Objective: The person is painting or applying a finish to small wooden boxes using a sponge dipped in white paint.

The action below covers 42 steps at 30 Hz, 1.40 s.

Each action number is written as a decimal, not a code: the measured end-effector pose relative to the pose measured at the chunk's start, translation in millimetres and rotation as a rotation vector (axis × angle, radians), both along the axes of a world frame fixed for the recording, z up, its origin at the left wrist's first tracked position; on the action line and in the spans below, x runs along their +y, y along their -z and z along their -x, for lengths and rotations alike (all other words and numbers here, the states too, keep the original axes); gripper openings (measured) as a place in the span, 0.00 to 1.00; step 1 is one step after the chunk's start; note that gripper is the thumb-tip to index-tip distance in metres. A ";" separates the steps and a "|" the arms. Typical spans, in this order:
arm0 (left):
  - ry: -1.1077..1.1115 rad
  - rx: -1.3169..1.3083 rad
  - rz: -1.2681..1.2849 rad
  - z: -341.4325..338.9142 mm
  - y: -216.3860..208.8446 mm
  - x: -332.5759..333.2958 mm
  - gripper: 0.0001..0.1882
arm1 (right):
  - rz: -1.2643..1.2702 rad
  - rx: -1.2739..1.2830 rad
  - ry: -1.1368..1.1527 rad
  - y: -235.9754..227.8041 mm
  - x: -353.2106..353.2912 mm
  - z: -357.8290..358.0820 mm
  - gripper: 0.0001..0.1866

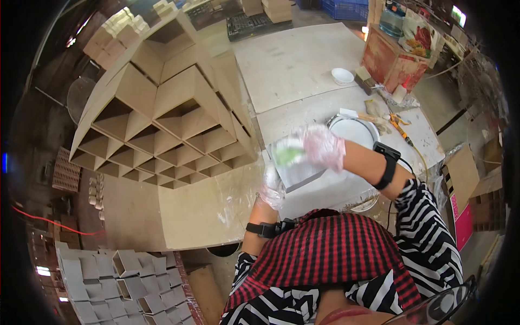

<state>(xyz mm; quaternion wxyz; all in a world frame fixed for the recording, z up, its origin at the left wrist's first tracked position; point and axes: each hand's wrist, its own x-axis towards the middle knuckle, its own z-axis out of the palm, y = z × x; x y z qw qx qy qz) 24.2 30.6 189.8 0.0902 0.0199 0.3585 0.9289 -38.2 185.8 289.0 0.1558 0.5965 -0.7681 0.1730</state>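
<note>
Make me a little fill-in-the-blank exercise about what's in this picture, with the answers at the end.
1. The pad in the person's right hand is coloured ____.
2. The left hand is covered by a thin plastic ____.
3. The big stack of brown boxes stands to the ____ side of both hands.
4. The small bowl on the table is coloured ____.

Missing words: green; glove; left; white.

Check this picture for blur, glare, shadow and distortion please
In the head view, fisheye distortion splays the stacked brown boxes, whose openings sit in shadow, and the picture's rim falls to black; same view, the right hand and green pad look slightly smeared, and a bright patch at upper right is blown out.
</note>
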 end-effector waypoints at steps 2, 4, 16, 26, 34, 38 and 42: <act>0.072 0.051 0.041 2.0 -1.3 -3.9 0.18 | -0.178 -0.158 -0.103 7.4 -3.2 -20.3 0.21; 0.112 -0.036 -0.093 4.5 1.2 -4.6 0.18 | -0.224 -0.165 -0.004 12.0 -10.8 -23.7 0.19; 0.085 -0.130 -0.125 3.6 6.2 -2.0 0.18 | -0.212 -0.216 0.070 0.2 -16.5 -22.7 0.25; 0.046 -0.245 -0.068 -2.7 16.9 8.4 0.19 | 0.074 -0.407 0.500 -15.6 -19.1 53.1 0.22; -0.042 -0.116 -0.358 0.5 15.3 -4.2 0.22 | 0.564 -1.225 0.445 11.9 14.5 21.2 0.29; -0.095 -0.174 -0.349 3.4 12.0 4.5 0.23 | 0.791 -1.401 0.560 34.5 9.1 13.8 0.31; -0.142 -0.138 -0.399 5.0 7.9 7.6 0.23 | 0.832 -1.391 0.592 44.7 18.0 8.6 0.32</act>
